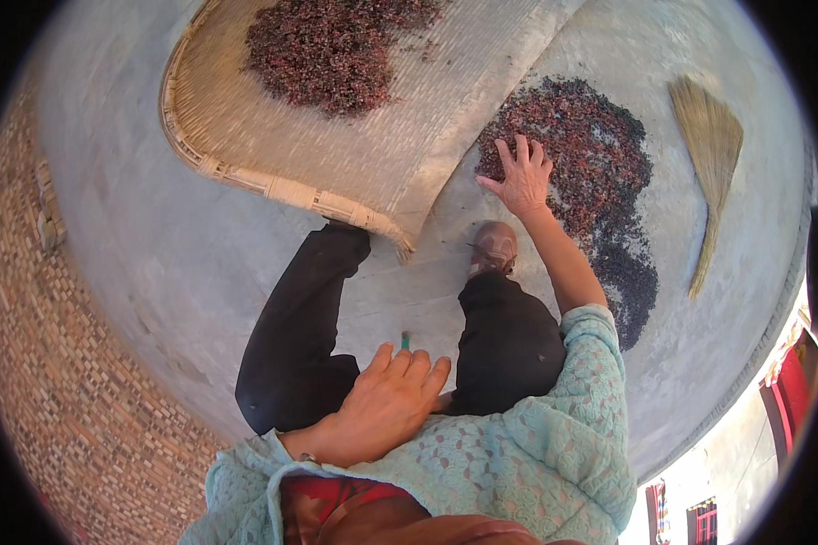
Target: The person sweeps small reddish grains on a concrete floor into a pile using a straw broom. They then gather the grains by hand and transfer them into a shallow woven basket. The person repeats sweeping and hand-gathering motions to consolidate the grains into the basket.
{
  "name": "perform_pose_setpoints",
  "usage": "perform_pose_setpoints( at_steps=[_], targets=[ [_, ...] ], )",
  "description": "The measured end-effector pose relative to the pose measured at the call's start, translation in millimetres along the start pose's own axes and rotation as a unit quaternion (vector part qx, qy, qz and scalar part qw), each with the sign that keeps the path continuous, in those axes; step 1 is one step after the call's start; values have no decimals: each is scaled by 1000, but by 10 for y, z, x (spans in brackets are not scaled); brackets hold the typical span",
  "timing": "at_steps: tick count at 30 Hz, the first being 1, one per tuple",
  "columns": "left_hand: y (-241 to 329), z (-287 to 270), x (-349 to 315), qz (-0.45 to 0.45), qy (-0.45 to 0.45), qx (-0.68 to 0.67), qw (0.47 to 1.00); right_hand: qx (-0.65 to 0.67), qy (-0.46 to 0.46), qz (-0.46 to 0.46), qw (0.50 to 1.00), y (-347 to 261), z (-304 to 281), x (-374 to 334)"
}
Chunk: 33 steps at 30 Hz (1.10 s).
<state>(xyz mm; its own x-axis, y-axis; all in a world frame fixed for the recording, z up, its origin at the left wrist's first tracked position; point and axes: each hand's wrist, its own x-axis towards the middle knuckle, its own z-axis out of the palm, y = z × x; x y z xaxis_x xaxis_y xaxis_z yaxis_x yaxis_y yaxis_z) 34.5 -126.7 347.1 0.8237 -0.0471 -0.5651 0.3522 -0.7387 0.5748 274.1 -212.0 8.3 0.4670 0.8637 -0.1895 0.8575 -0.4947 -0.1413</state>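
My right hand reaches out over a spread heap of small dried reddish husks and dark seeds on the floor. Its fingers are spread apart, at the left edge of the heap; whether the fingertips touch it, I cannot tell. My left hand stays close to my body between my knees, back of the hand up, fingers curled downward. Just beyond its fingers shows a small green piece; whether the hand grips it is hidden. To the left lies a large woven bamboo winnowing tray bearing another dark red pile.
A straw hand broom lies right of the heap on the grey concrete floor. My brown shoe stands between the tray's near corner and the heap. A patterned brick surface borders the left side.
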Motion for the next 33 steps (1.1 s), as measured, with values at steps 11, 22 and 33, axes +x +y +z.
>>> perform_pose_setpoints(
  at_steps=[11,22,33],
  targets=[
    [-5,-7,25,4,-11,3,1000,43,25,-17,999,322,351,-1],
    [-10,-59,51,-9,-36,-5,999,402,152,191,882,834,-259,16],
    [-10,-52,64,-3,-36,-7,999,92,-42,215,971,900,-133,-83]
  ],
)
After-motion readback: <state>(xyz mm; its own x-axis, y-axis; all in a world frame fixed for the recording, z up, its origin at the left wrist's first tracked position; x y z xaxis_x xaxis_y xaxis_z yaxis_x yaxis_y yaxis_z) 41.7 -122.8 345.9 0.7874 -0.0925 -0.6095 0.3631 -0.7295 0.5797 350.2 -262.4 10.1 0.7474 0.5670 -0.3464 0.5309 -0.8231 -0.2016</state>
